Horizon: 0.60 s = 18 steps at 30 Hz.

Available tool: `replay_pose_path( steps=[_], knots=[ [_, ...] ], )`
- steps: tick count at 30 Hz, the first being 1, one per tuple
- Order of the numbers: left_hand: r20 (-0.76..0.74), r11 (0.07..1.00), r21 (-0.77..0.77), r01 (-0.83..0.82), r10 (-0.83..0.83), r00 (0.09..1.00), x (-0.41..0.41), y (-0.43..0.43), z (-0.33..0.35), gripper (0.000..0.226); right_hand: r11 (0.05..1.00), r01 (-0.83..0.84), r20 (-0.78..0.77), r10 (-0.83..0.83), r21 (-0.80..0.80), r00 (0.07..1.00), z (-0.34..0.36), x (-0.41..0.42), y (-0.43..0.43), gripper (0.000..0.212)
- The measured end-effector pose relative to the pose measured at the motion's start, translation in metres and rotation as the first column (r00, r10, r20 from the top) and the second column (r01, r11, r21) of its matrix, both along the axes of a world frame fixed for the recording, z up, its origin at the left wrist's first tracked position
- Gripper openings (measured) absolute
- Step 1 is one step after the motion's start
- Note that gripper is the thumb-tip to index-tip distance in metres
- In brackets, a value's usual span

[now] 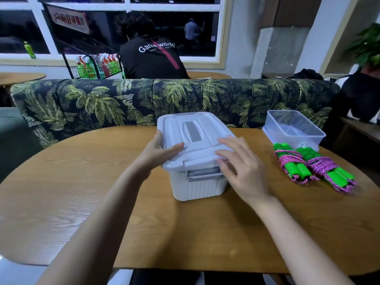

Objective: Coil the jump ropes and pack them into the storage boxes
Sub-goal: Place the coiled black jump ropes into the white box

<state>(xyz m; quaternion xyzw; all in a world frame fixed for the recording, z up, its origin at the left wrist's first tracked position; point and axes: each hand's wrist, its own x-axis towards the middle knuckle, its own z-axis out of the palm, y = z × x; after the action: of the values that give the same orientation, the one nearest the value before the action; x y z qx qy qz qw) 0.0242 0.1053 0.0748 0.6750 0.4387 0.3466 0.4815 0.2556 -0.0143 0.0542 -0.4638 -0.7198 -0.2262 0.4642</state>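
A white ribbed storage box with its lid on stands in the middle of the wooden table. My left hand lies on the lid's near left corner, thumb along the left edge. My right hand rests flat on the near right corner, fingers over the front latch. Two coiled jump ropes with green handles and purple cord lie to the right: one beside the other. Behind them stands an open clear plastic box, nothing visible in it.
A palm-print sofa back runs behind the table. A person in a black shirt sits beyond it, facing away. A wire rack of bottles stands by the window. Another person in dark clothes is at the right edge.
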Motion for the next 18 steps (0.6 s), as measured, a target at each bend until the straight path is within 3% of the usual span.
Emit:
replay_pose_path(
  steps=[2,5,7,9,11,12,15,18],
  knots=[
    [-0.033,0.999,0.005,0.046,-0.046,0.998,0.002,0.004,0.006,0.091,0.998,0.062,0.050,-0.062,-0.002,0.997,-0.001,0.022,-0.001,0.030],
    [-0.064,0.997,0.045,0.062,-0.059,0.996,0.011,0.009,0.015,0.074,0.997,-0.020,0.028,0.022,-0.069,0.999,-0.007,0.040,-0.003,0.043],
    [-0.098,0.986,0.168,-0.023,0.040,0.994,0.011,0.004,0.020,0.075,0.993,-0.061,0.006,0.062,-0.099,0.998,-0.012,0.042,-0.003,0.044],
    [-0.129,0.853,0.513,-0.097,0.189,0.973,0.006,-0.001,0.016,0.058,0.992,-0.081,-0.019,0.079,-0.095,0.997,-0.017,0.040,-0.002,0.043],
    [-0.052,0.627,0.777,-0.057,0.155,0.987,0.001,-0.014,0.006,0.028,0.990,-0.107,-0.067,0.101,-0.087,0.993,-0.021,0.038,-0.001,0.041],
    [-0.039,0.564,0.825,-0.034,0.116,0.992,-0.001,-0.025,0.002,0.021,0.989,-0.116,-0.094,0.108,-0.092,0.990,-0.023,0.037,-0.001,0.040],
    [-0.112,0.476,0.875,0.085,0.028,0.993,-0.009,-0.047,-0.016,0.031,0.992,-0.090,-0.122,0.078,-0.090,0.989,-0.025,0.033,-0.002,0.036],
    [-0.158,0.471,0.872,0.137,0.005,0.987,-0.014,-0.049,-0.032,0.039,0.996,-0.060,-0.083,0.054,-0.071,0.995,-0.024,0.033,-0.003,0.034]
  ],
)
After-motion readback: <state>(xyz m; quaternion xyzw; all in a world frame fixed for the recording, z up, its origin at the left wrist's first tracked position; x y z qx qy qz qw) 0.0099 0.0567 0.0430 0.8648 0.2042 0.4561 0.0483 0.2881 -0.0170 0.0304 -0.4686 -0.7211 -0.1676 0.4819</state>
